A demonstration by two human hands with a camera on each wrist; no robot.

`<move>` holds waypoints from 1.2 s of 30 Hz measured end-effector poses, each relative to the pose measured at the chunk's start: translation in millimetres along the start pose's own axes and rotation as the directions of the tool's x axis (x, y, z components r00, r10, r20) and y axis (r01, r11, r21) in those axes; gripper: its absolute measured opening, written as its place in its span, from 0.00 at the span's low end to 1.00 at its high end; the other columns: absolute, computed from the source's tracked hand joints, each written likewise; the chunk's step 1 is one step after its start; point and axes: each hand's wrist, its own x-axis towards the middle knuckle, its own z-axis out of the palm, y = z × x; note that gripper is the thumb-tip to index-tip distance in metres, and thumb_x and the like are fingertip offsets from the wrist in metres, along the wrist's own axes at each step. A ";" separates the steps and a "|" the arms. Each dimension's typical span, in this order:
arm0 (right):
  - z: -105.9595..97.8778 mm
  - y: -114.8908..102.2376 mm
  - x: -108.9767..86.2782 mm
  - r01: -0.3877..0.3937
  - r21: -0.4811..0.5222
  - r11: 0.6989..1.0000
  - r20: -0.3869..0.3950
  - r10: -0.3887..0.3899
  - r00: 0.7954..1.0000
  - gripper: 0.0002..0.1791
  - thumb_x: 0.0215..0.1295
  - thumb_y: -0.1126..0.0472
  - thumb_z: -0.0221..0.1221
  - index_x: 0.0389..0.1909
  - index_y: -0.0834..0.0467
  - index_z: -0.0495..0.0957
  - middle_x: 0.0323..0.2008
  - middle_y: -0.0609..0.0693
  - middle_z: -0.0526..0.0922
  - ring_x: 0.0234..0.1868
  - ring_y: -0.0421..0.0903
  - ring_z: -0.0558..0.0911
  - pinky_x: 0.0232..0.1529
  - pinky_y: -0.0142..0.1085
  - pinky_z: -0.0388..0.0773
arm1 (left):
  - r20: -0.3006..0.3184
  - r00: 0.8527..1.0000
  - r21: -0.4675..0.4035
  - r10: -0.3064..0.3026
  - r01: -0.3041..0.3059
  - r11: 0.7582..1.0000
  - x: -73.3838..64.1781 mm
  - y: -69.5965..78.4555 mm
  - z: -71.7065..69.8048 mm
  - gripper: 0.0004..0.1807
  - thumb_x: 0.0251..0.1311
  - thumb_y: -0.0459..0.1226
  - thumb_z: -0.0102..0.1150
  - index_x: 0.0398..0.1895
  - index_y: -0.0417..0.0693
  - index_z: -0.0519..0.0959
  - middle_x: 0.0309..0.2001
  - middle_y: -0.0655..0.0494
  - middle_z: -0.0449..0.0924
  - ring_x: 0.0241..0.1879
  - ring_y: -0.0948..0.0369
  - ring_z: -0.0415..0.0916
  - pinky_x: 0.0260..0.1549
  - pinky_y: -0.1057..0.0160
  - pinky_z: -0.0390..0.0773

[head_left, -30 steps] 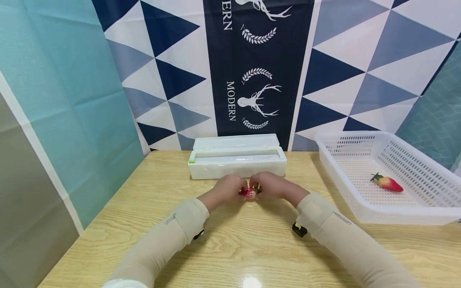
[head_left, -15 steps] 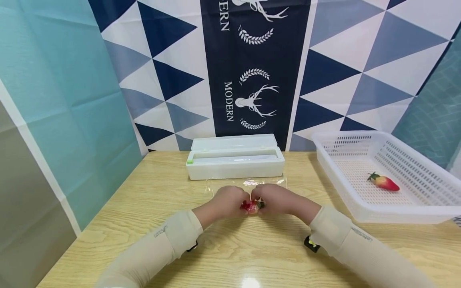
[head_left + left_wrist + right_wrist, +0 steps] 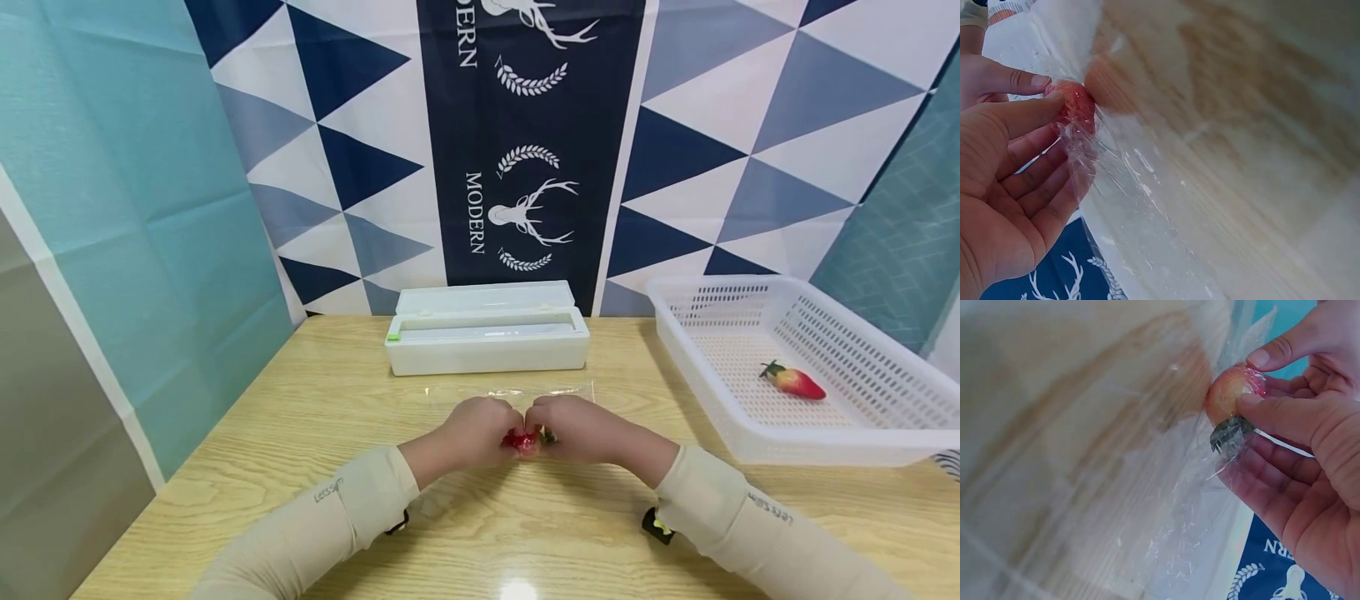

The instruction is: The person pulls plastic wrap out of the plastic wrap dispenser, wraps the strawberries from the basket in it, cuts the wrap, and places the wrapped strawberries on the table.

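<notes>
Creased hangings (image 3: 360, 142) behind and beside a wood-grain table (image 3: 495, 533) suggest a curtained-off work area.

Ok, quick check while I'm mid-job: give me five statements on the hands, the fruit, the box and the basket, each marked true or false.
1. The left hand and right hand hold the same strawberry. True.
2. That strawberry is bare. False: clear film covers at least part of it.
3. The leaves are on the left hand's side. False: they are on the right hand's side.
4. The basket has a second strawberry in it. True.
5. The white box has its lid closed. False: the lid is open.
</notes>
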 end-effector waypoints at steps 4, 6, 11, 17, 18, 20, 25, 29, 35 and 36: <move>-1.3 3.7 -1.0 -0.026 0.051 0.998 -0.001 0.027 1.000 0.04 0.58 0.63 0.68 0.31 0.55 0.81 0.29 0.42 0.81 0.31 0.39 0.80 0.35 0.32 0.78 | 0.034 0.999 -0.088 -0.035 0.038 0.995 1.4 -2.8 -0.3 0.01 0.55 0.37 0.69 0.30 0.52 0.85 0.26 0.65 0.80 0.26 0.70 0.70 0.27 0.74 0.69; -2.1 6.3 -1.7 -0.039 0.063 0.997 0.003 0.039 0.999 0.04 0.60 0.62 0.67 0.32 0.55 0.81 0.30 0.43 0.82 0.32 0.39 0.80 0.35 0.32 0.79 | 0.048 0.998 -0.123 -0.049 0.055 0.991 2.5 -5.3 0.1 0.03 0.56 0.37 0.67 0.34 0.51 0.86 0.30 0.65 0.83 0.29 0.69 0.74 0.32 0.73 0.72; -4.5 14.7 -3.7 -0.071 0.083 0.994 0.022 0.069 0.997 0.06 0.60 0.70 0.64 0.34 0.56 0.79 0.31 0.45 0.83 0.33 0.38 0.81 0.35 0.33 0.79 | 0.076 0.994 -0.222 -0.077 0.092 0.971 6.7 -14.9 3.7 0.07 0.62 0.34 0.62 0.40 0.48 0.87 0.36 0.62 0.85 0.37 0.67 0.79 0.40 0.70 0.75; -8.3 22.9 -2.2 -0.101 0.112 0.989 0.042 0.096 0.994 0.06 0.60 0.71 0.63 0.35 0.58 0.81 0.31 0.44 0.82 0.33 0.37 0.80 0.35 0.33 0.79 | 0.122 0.984 -0.370 -0.132 0.168 0.914 12.9 -30.5 5.7 0.08 0.66 0.35 0.59 0.43 0.46 0.86 0.38 0.60 0.85 0.34 0.69 0.75 0.37 0.70 0.74; -8.4 24.4 -1.5 -0.098 0.105 0.990 0.040 0.094 0.995 0.05 0.61 0.71 0.63 0.35 0.58 0.82 0.32 0.44 0.82 0.33 0.37 0.80 0.35 0.33 0.79 | 0.129 0.981 -0.385 -0.143 0.183 0.904 14.1 -32.6 5.8 0.08 0.67 0.35 0.58 0.43 0.46 0.86 0.37 0.60 0.85 0.33 0.69 0.74 0.36 0.69 0.74; -8.4 27.4 0.5 -0.094 0.091 0.991 0.036 0.091 0.995 0.05 0.61 0.71 0.62 0.36 0.60 0.82 0.32 0.44 0.83 0.32 0.36 0.79 0.35 0.33 0.79 | 0.134 0.977 -0.400 -0.164 0.204 0.893 16.9 -36.2 6.3 0.08 0.67 0.35 0.57 0.42 0.46 0.86 0.35 0.61 0.84 0.32 0.69 0.73 0.35 0.69 0.74; -7.2 35.5 6.8 -0.134 0.070 0.988 0.038 0.132 0.991 0.05 0.63 0.70 0.60 0.37 0.62 0.84 0.33 0.46 0.84 0.33 0.37 0.80 0.37 0.35 0.79 | 0.138 0.967 -0.372 -0.213 0.249 0.894 24.3 -40.2 7.0 0.09 0.68 0.35 0.56 0.41 0.45 0.85 0.34 0.60 0.83 0.32 0.66 0.73 0.36 0.67 0.74; -7.6 37.4 7.6 -0.186 0.051 0.981 0.028 0.185 0.982 0.07 0.63 0.71 0.59 0.40 0.64 0.84 0.36 0.50 0.85 0.38 0.44 0.82 0.42 0.41 0.80 | 0.093 0.969 -0.339 -0.230 0.248 0.907 27.1 -40.3 8.5 0.10 0.68 0.36 0.56 0.46 0.44 0.83 0.41 0.55 0.84 0.41 0.61 0.77 0.43 0.63 0.76; -12.1 33.3 1.8 -0.135 -0.049 0.990 -0.071 0.132 0.989 0.09 0.57 0.76 0.60 0.36 0.62 0.82 0.36 0.51 0.82 0.40 0.50 0.81 0.43 0.44 0.79 | -0.022 0.984 -0.288 -0.179 0.165 0.943 21.2 -36.6 0.6 0.08 0.57 0.31 0.66 0.40 0.45 0.83 0.39 0.54 0.81 0.41 0.56 0.77 0.42 0.62 0.76; -12.7 32.3 0.8 -0.129 -0.060 0.990 -0.070 0.125 0.990 0.08 0.57 0.75 0.62 0.35 0.61 0.82 0.35 0.50 0.81 0.40 0.49 0.81 0.43 0.43 0.79 | -0.024 0.986 -0.278 -0.164 0.151 0.949 20.1 -36.0 0.3 0.09 0.54 0.30 0.68 0.38 0.45 0.84 0.38 0.54 0.81 0.40 0.56 0.77 0.41 0.62 0.76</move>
